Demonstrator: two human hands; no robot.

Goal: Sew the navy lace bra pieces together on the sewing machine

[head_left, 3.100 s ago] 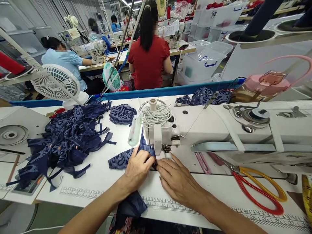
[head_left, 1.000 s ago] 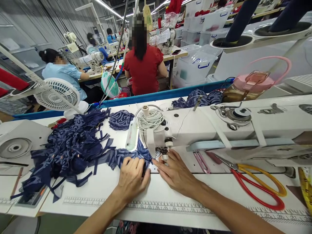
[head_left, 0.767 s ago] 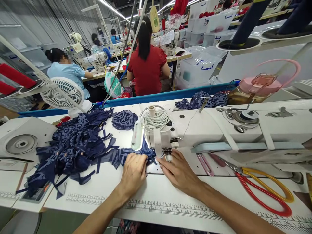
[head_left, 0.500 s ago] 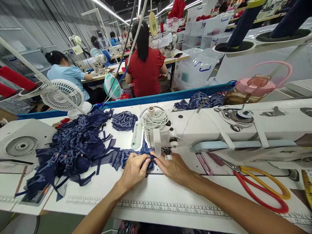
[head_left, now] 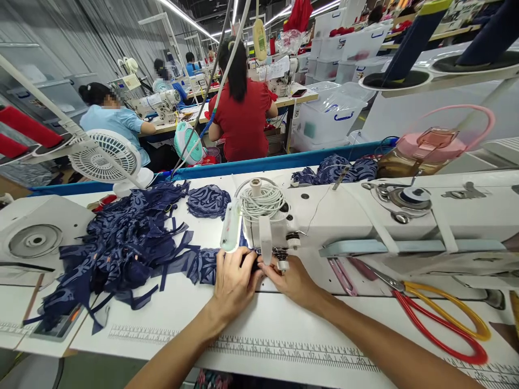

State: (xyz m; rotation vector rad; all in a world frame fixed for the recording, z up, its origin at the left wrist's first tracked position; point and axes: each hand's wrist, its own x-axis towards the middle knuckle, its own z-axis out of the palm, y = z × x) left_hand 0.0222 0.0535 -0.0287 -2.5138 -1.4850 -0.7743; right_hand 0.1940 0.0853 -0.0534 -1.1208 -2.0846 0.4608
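Just below the head of a white sewing machine (head_left: pixel 344 208), my left hand (head_left: pixel 236 281) is closed on a dark blue patterned fabric piece (head_left: pixel 203 266), thumb and fingers drawn together. My right hand (head_left: pixel 292 282) pinches the same cloth from the other side, close beside the needle area, its fingertips partly behind the presser parts. Most of the cloth between the hands is covered by fingers. To the left of the hands spreads a heap of matching blue lace pieces with straps (head_left: pixel 125 243). A rounded stack of blue lace pieces (head_left: pixel 208 201) lies behind my left hand.
Scissors with red and orange handles (head_left: pixel 441 319) and pink tweezers (head_left: pixel 343 276) lie right of my right hand. A printed ruler (head_left: pixel 308 351) runs along the front edge. A white fan (head_left: pixel 106 156) stands back left. Co-workers sit beyond the blue-edged table.
My left hand has shifted right and turned, its back now more upward, covering more of the cloth. My right hand has moved slightly right in view, still by the needle area.
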